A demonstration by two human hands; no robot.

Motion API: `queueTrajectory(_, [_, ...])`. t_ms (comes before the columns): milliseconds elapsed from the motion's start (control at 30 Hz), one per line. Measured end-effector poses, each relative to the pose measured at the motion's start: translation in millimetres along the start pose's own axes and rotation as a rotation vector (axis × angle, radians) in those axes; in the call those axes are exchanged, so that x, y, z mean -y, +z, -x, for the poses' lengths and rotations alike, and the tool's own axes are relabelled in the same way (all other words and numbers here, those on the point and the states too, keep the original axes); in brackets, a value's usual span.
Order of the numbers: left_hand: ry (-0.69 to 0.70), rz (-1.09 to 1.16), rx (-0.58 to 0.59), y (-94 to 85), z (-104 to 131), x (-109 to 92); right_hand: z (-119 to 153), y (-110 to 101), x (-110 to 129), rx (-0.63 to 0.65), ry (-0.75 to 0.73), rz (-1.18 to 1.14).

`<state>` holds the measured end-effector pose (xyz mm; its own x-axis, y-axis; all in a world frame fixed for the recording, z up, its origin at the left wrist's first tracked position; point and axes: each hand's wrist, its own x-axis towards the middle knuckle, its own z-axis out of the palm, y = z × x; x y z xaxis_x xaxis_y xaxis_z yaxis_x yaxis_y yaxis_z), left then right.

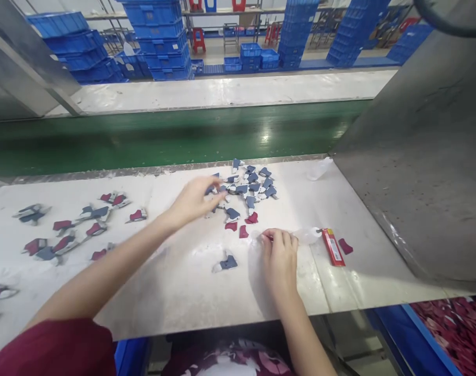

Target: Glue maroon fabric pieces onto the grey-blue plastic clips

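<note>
two hands stand in my distant view. my left hand point(194, 200) has its grip released, thumb and fingers parted at the left edge of a cluster of blue-grey pieces point(241, 189) on the tabletop point(175, 303); my right hand point(282, 258) is curled beside three maroon pieces point(244, 231), and i cannot tell whether its grip holds anything. a red packet point(333, 247) lies to its right. the cluster sits near the far edge, before a green strip point(222, 136). i see room between it and the metal panel point(426, 156), and towards the near edge.
</note>
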<state>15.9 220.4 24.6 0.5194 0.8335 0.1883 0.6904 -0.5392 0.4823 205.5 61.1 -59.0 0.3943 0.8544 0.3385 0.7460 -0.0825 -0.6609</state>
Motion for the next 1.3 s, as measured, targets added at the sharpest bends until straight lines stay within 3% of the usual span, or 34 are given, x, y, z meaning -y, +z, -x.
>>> queueTrajectory(133, [-0.08,0.111,0.135,21.4,103,-22,8,-13,7,0.064,0.021,-0.251])
queueTrajectory(200, [-0.099,0.123,0.107,38.5,133,-32,13,-17,13,0.138,0.063,-0.379])
queueTrajectory(267, [-0.127,0.135,0.044,53.3,148,-39,19,-20,19,0.201,0.143,-0.452])
queueTrajectory(367, [-0.158,0.197,-0.046,65.8,155,-46,28,-22,29,0.279,0.288,-0.544])
queueTrajectory(500, [-0.243,0.354,-0.153,66.1,156,-55,39,-28,45,0.318,0.392,-0.702])
queueTrajectory(733, [-0.338,0.526,-0.274,49.9,162,-80,44,-38,70,0.243,0.283,-0.681])
queueTrajectory(1033, [-0.286,0.505,-0.347,36.8,167,-92,46,-40,81,0.097,0.224,-0.572])
queueTrajectory(1300, [-0.226,0.466,-0.388,35.9,172,-96,51,-39,80,0.006,0.136,-0.492])
